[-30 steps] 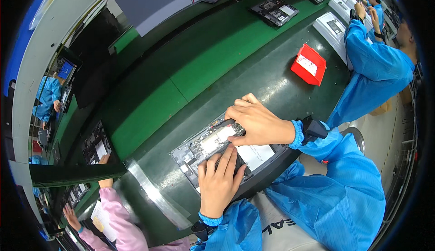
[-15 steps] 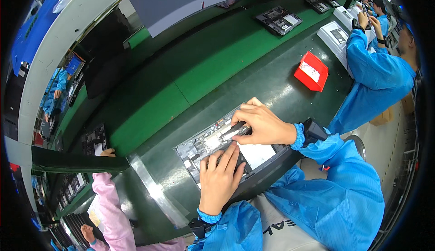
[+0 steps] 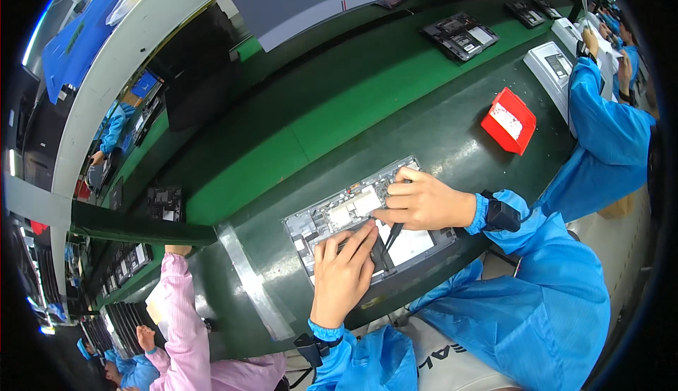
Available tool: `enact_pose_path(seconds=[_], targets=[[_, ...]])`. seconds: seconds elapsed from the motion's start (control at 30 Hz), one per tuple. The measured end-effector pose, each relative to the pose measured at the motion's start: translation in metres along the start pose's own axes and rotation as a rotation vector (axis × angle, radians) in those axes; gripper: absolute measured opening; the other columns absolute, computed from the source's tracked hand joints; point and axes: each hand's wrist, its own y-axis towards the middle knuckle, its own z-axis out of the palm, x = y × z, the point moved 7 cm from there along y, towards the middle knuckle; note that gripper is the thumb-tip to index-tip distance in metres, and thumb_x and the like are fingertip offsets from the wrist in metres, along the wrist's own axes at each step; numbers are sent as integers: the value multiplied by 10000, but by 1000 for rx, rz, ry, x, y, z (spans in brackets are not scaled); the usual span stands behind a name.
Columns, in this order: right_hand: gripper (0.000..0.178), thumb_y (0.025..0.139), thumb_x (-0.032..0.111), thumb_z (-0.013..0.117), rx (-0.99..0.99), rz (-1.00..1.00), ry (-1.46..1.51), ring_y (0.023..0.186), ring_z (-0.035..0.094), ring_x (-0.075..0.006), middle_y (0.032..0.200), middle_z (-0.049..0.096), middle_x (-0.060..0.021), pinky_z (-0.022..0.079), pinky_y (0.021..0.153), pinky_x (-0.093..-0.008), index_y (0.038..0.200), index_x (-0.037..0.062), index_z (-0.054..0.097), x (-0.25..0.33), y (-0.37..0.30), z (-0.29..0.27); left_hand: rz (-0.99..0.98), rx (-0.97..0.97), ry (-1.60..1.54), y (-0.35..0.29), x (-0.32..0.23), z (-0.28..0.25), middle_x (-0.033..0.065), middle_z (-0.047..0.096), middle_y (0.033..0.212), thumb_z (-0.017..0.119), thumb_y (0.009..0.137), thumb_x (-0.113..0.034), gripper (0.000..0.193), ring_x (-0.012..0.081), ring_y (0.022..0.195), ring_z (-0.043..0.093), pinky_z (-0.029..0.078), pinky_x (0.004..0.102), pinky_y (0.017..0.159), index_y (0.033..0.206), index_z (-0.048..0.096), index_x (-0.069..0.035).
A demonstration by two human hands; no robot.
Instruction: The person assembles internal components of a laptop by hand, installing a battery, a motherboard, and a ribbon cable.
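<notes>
At the far left, a person in a pink sleeve (image 3: 176, 306) works at the neighbouring spot on the dark green bench (image 3: 452, 144). Your left hand (image 3: 344, 272) lies flat and unclenched, fingers spread, pressing on the near half of the opened laptop chassis (image 3: 332, 216), which sits on the bench right in front of you with its boards and white panels showing. Just beside it, your right hand (image 3: 422, 200) is curled around a thin dark tool (image 3: 393, 234), pinched in the fingers with the tip pointing down onto the chassis near your left fingertips. Further right, a red parts bin (image 3: 508, 120) stands well apart on the bench, and beyond it a blue-sleeved co-worker (image 3: 607, 123) leans over a grey device (image 3: 554, 63).
</notes>
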Motion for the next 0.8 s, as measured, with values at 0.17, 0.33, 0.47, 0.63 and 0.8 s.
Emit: enact_pose_path(seconds=[0.17, 0.33, 0.47, 0.63, 0.8], targets=[[421, 730, 196, 767, 42, -84, -104, 883, 608, -164, 835, 628, 25, 467, 859, -365, 1128, 62, 737, 7, 4, -2, -2, 7, -17, -5, -1, 1, -19, 646, 1440, 658, 788, 2, 582, 270, 1173, 579, 421, 413, 1022, 1359, 699, -101], [405, 744, 192, 753, 151, -17, -167, 894, 616, -163, 844, 645, 21, 458, 881, -355, 1130, 70, 739, 17, 9, 1, 67, -15, -45, -13, -1, 5, 1, 628, 1457, 620, 786, 54, 620, 287, 1190, 568, 420, 429, 1044, 1389, 671, -81], [417, 767, 213, 747, 259, 73, -236, 920, 629, -173, 878, 659, -4, 453, 897, -343, 1154, 56, 731, 29, 12, 6, 96, -93, -103, -24, -13, -4, 82, 651, 1384, 653, 802, 44, 562, 312, 1175, 569, 447, 433, 1033, 1353, 686, -59], [475, 830, 218, 766, 143, 195, -253, 898, 640, -213, 939, 642, -67, 502, 831, -367, 1230, -20, 677, 123, -2, -26, 186, -344, -70, -74, -41, -16, 59, 692, 1075, 800, 816, -20, 342, 265, 954, 617, 505, 397, 839, 1154, 751, -28], [236, 935, 187, 787, -7, 349, 404, 757, 689, -288, 850, 682, -129, 558, 691, -398, 1101, 26, 740, 184, -75, -14, 165, -256, -394, -146, -54, 20, 54, 691, 870, 848, 726, 42, 286, 256, 784, 640, 496, 372, 713, 984, 764, -50]])
